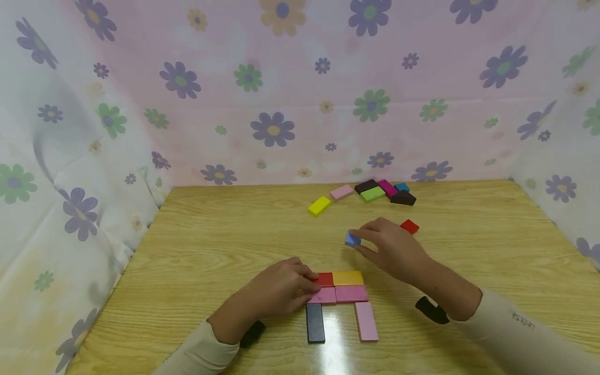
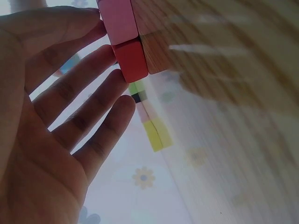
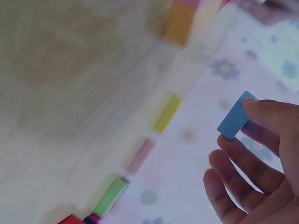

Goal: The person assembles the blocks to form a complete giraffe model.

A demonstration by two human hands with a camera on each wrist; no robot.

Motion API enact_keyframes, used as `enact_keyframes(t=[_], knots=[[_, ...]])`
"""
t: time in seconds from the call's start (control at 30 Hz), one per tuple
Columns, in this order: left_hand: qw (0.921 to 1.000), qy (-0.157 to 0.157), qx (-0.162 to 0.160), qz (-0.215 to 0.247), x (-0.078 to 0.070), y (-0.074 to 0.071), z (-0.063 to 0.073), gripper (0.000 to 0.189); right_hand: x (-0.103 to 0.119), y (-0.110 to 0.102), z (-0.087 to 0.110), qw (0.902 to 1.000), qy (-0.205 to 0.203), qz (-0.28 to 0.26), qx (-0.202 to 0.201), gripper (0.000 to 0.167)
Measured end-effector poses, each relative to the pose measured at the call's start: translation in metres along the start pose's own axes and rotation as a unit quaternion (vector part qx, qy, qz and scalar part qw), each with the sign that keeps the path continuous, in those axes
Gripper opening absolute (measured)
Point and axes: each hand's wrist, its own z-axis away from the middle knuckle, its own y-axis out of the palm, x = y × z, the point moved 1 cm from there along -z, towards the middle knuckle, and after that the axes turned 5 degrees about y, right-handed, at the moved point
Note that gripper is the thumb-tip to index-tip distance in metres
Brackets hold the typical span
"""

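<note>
My right hand pinches a small blue block between thumb and finger, held above the table; the right wrist view shows the same block with the lower fingers spread. My left hand rests its fingertips against the left end of a flat block arrangement, its fingers fairly straight in the left wrist view. They touch a red block and a pink block. An orange-yellow block adjoins the red one, above another pink block. Below extend a black block and a light pink block.
Toward the back of the wooden table lie a yellow block, a pink block, a green block and several dark or coloured ones. A red block sits behind my right hand; dark pieces lie by each forearm.
</note>
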Motion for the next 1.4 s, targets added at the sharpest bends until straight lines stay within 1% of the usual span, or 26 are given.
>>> enact_keyframes(t=[0.07, 0.17, 0.27, 0.37, 0.43, 0.6, 0.73, 0.8, 0.97, 1.07, 1.2, 1.4], knots=[[1.0, 0.0, 0.001, 0.0, 0.0, 0.001, 0.0, 0.02, 0.01, -0.003, 0.009, 0.9992, -0.027, -0.005, -0.028, 0.039], [1.0, -0.003, 0.001, -0.001, 0.001, 0.001, 0.0, 0.02, 0.025, -0.006, 0.021, 0.9951, -0.071, -0.019, -0.066, 0.041], [1.0, -0.004, 0.0, -0.003, 0.002, 0.002, 0.0, 0.02, 0.04, -0.005, 0.034, 0.9895, -0.111, -0.037, -0.085, 0.041], [1.0, -0.004, -0.002, -0.003, 0.002, 0.003, 0.0, 0.02, 0.054, -0.002, 0.045, 0.9843, -0.144, -0.051, -0.088, 0.042], [1.0, -0.005, -0.003, -0.003, 0.001, 0.003, 0.0, 0.019, 0.064, 0.0, 0.051, 0.9807, -0.168, -0.055, -0.084, 0.042], [1.0, -0.005, -0.003, -0.001, 0.001, 0.002, 0.0, 0.02, 0.085, 0.01, 0.061, 0.9694, -0.23, -0.042, -0.075, 0.037], [1.0, -0.006, 0.001, 0.001, -0.001, 0.002, -0.001, 0.02, 0.098, 0.015, 0.066, 0.9659, -0.251, -0.029, -0.055, 0.035], [1.0, -0.007, 0.002, 0.001, -0.001, 0.002, -0.001, 0.02, 0.102, 0.018, 0.067, 0.9633, -0.262, -0.024, -0.054, 0.033], [1.0, -0.005, 0.001, 0.003, 0.0, 0.001, -0.001, 0.02, 0.107, 0.029, 0.068, 0.9548, -0.287, -0.022, -0.074, 0.029], [1.0, -0.005, 0.001, 0.002, 0.0, 0.001, -0.001, 0.02, 0.108, 0.034, 0.068, 0.9521, -0.295, -0.021, -0.077, 0.028], [1.0, -0.006, 0.003, 0.002, 0.0, 0.001, -0.001, 0.021, 0.109, 0.037, 0.068, 0.9496, -0.305, -0.009, -0.074, 0.025], [0.9999, -0.007, 0.008, 0.003, 0.0, 0.001, -0.001, 0.021, 0.108, 0.039, 0.068, 0.9403, -0.329, 0.018, -0.085, 0.021]])
